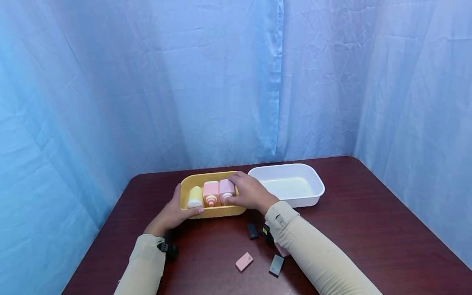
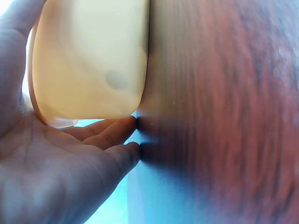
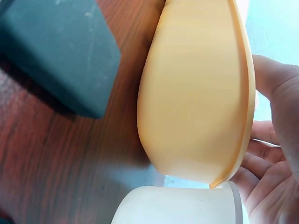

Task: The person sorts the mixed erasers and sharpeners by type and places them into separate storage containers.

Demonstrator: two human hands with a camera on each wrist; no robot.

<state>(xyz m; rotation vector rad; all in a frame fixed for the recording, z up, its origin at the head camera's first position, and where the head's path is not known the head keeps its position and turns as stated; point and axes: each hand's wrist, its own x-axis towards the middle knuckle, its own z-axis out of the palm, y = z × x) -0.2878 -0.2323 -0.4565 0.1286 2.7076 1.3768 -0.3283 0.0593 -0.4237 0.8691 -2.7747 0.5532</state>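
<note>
A yellow bin [image 1: 217,212] stands toward the back of the table with three squeeze bottles lying in it. My left hand [image 1: 177,211] grips the bin's left end, thumb over the front rim; in the left wrist view its fingers [image 2: 105,133] reach round the end wall, close to the tabletop. At the bin's right end, my right hand [image 1: 248,191] holds a lilac bottle [image 1: 226,185], thumb near its cap. Beside that lie a pink bottle [image 1: 211,188] and a pale yellow bottle [image 1: 195,194]. The bin's wall hides the bottles in the right wrist view.
A white bin [image 1: 300,202] adjoins the yellow one on the right. Nearer me lie a black block [image 1: 252,231], a small pink block [image 1: 244,261] and a grey block [image 1: 276,265]. Another pink thing [image 1: 282,249] is partly hidden under my right sleeve.
</note>
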